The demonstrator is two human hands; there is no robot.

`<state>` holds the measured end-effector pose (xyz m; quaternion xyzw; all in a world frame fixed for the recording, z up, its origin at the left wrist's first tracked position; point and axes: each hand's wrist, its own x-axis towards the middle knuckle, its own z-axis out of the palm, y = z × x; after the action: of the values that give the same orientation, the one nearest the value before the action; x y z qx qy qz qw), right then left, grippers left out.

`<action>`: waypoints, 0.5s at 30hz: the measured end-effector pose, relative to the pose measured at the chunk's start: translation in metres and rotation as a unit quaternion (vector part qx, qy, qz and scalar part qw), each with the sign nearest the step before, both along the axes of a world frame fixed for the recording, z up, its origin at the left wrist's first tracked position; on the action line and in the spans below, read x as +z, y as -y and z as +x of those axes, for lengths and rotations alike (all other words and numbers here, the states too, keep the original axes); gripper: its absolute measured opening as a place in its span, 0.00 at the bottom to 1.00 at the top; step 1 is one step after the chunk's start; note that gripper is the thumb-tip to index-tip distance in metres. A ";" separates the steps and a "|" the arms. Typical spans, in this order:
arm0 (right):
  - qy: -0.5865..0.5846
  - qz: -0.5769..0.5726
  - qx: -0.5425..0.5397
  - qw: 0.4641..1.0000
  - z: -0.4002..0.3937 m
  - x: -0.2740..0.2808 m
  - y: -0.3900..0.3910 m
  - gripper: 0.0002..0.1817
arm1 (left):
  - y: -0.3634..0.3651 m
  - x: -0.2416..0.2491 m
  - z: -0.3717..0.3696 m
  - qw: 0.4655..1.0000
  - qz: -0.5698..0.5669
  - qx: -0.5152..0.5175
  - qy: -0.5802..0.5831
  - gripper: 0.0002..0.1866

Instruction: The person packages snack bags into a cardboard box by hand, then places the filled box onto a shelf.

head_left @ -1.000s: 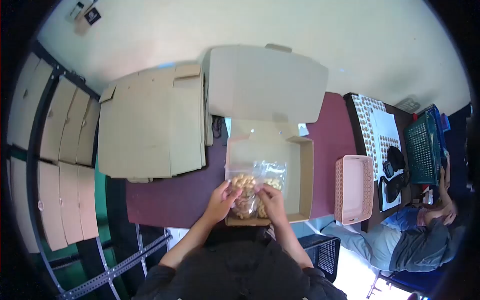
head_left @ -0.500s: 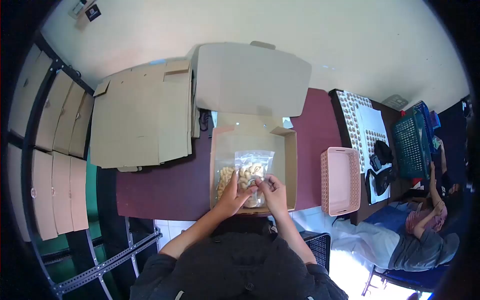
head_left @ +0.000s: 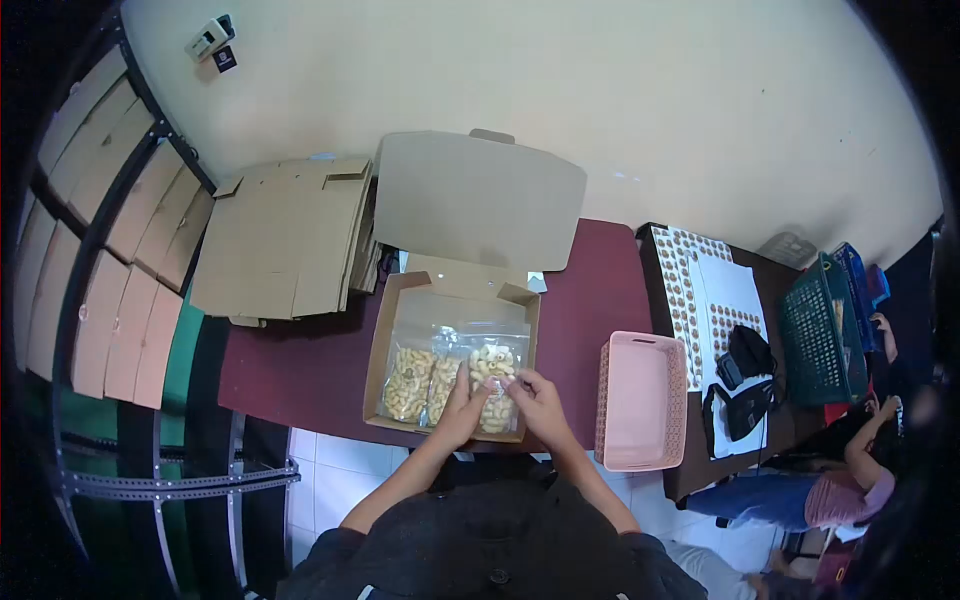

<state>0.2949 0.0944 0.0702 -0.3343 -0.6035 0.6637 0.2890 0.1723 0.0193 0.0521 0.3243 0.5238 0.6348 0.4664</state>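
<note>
- Your left hand (head_left: pixel 462 408) lies flat, fingers together, pressing the lower edge of a clear snack bag (head_left: pixel 494 375).
- Your right hand (head_left: pixel 537 398) pinches that same bag at its right side, fingers curled onto the plastic.
- The snack bag lies in the right part of the open cardboard box (head_left: pixel 385 340), just beside a second bag (head_left: pixel 410 372) of the same snacks at the left; their edges overlap.
- The box sits on the maroon table (head_left: pixel 300 360), lid flap (head_left: pixel 478 198) tipped back toward the wall.
- Flat cardboard stack (head_left: pixel 285 235) to the left of the box.
- Pink basket (head_left: pixel 640 402) to the right, apart from the box.
- Another person's arm (head_left: pixel 865 440) at far right, by a green crate (head_left: pixel 822 330).
</note>
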 end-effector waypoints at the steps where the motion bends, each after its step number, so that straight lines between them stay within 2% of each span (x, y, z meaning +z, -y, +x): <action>1: -0.011 -0.050 0.012 0.999 0.007 0.005 -0.002 0.14 | -0.001 -0.009 0.001 0.998 -0.007 0.000 0.065 0.29; 2: -0.012 -0.052 0.019 0.998 0.009 0.009 -0.005 0.14 | 0.001 -0.016 0.003 0.998 -0.008 0.006 0.064 0.29; 4: 0.035 -0.100 0.039 0.994 0.014 0.012 -0.005 0.14 | 0.008 0.004 0.009 0.997 -0.045 -0.013 -0.060 0.30; 5: -0.023 -0.078 0.036 0.996 0.015 0.001 -0.003 0.14 | 0.011 0.004 0.011 0.995 -0.045 -0.020 -0.087 0.31; 8: 0.000 -0.031 0.090 0.995 0.016 -0.004 -0.013 0.13 | 0.018 0.012 0.019 0.987 -0.072 0.024 -0.141 0.33; 9: 0.026 -0.016 0.096 0.995 0.016 0.002 -0.016 0.13 | 0.017 0.011 0.020 0.987 -0.071 0.032 -0.143 0.33; 12: 0.012 -0.048 0.085 0.995 0.016 0.011 -0.019 0.14 | 0.010 0.013 0.022 0.997 -0.043 0.059 0.017 0.30; 15: 0.012 -0.005 0.047 0.999 0.024 0.029 -0.016 0.15 | -0.007 0.025 0.030 0.999 -0.009 -0.004 -0.040 0.28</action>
<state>0.3193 0.1099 0.0993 -0.3153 -0.6188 0.6752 0.2487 0.2021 0.0267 0.0767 0.3472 0.5463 0.6152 0.4501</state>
